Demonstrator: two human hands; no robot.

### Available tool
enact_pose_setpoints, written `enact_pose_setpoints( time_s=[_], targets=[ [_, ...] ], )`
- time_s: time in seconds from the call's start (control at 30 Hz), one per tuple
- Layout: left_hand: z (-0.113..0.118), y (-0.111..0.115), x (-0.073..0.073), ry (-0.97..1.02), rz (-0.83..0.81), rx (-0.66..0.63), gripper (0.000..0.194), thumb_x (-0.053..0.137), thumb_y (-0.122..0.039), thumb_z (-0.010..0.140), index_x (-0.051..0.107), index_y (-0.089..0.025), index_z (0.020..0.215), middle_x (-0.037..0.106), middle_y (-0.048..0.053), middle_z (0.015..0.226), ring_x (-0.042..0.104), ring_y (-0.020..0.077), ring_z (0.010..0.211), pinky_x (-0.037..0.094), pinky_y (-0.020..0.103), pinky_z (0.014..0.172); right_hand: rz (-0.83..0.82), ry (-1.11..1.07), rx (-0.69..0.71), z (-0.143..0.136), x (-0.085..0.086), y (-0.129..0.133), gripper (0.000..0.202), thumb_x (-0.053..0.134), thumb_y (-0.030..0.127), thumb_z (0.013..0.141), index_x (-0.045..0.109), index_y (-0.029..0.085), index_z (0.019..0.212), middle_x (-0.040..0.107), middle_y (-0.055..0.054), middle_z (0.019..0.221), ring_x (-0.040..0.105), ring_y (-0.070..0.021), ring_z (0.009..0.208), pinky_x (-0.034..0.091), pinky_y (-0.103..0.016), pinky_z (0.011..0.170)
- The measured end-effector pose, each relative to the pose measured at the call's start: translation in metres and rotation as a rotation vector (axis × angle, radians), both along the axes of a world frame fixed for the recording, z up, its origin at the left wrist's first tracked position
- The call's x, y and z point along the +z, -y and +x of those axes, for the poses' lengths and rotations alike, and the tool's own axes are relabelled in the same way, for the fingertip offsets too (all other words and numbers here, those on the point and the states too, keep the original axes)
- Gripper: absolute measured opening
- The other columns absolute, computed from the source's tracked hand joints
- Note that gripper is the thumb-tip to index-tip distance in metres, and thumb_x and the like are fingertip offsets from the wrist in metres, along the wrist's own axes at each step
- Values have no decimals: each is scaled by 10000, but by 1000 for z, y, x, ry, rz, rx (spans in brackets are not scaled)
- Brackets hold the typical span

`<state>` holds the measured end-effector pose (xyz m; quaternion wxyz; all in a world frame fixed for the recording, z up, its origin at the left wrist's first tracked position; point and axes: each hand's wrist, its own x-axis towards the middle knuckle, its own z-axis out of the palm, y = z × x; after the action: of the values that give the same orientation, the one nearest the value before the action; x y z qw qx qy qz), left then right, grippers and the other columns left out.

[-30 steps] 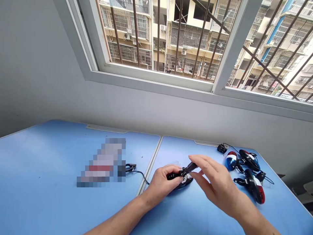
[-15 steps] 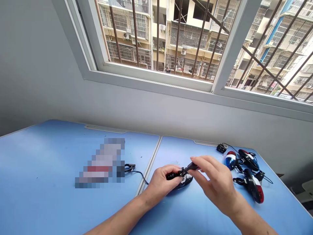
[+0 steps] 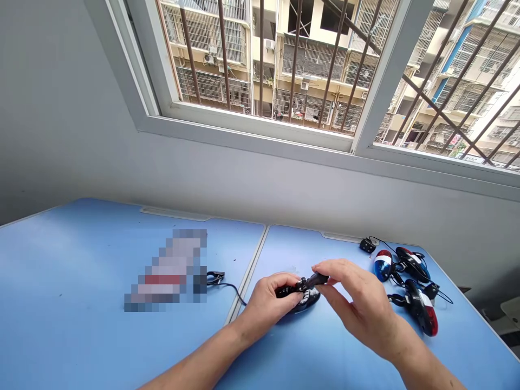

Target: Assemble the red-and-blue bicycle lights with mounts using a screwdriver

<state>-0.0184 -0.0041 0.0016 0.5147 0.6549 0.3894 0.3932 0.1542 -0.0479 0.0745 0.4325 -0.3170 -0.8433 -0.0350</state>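
Note:
My left hand (image 3: 270, 298) is closed on a dark, rounded bicycle siren light (image 3: 311, 301), which rests on the table with its pale slotted face up. Its thumb and fingers pinch around the black mounting bracket (image 3: 301, 285) on top. My right hand (image 3: 357, 298) grips what looks like a short black screwdriver (image 3: 317, 279) between thumb and fingers. The tool slants down to the left and its tip meets the bracket; the tip itself is too small to make out. A black cable (image 3: 235, 290) runs left from beneath my left hand.
On the blue table (image 3: 101, 260), several red, white and blue siren lights (image 3: 422, 306) with cables lie at the right. A small black switch box (image 3: 368, 245) sits behind them. Leftward are a blurred-out item (image 3: 174, 265) and a black clamp (image 3: 215, 278). A barred window stands beyond.
My right hand has turned slightly about the tool, its fingers shifting a little left on the handle. The left hand and the siren light stay in place.

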Motion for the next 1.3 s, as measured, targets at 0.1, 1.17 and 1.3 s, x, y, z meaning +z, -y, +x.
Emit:
enact_pose_setpoints(
  time_s=[0.1, 1.17, 1.3],
  targets=[
    [0, 0, 0, 9, -8, -13, 90, 608, -214, 712, 690, -175, 717, 674, 27, 804, 607, 208, 821, 458, 269, 750, 35, -12, -57, -3, -1, 0, 45, 530, 165, 902, 542, 181, 942, 640, -38, 725, 589, -144, 608, 505, -249, 553],
    [1, 2, 3, -9, 21, -18, 129, 564, -169, 705, 689, -195, 722, 714, 12, 869, 621, 189, 828, 461, 248, 773, 103, -74, -107, -10, -18, -10, 287, 537, 107, 885, 488, 207, 1150, 603, -34, 741, 549, -139, 615, 480, -238, 537],
    [1, 2, 4, -16, 2, -6, 122, 568, -185, 697, 688, -193, 720, 717, 18, 891, 628, 194, 842, 464, 247, 775, 149, -83, -104, -9, -19, -12, 291, 548, 116, 882, 499, 216, 1151, 587, -21, 711, 543, -135, 598, 470, -229, 516]
  ],
)
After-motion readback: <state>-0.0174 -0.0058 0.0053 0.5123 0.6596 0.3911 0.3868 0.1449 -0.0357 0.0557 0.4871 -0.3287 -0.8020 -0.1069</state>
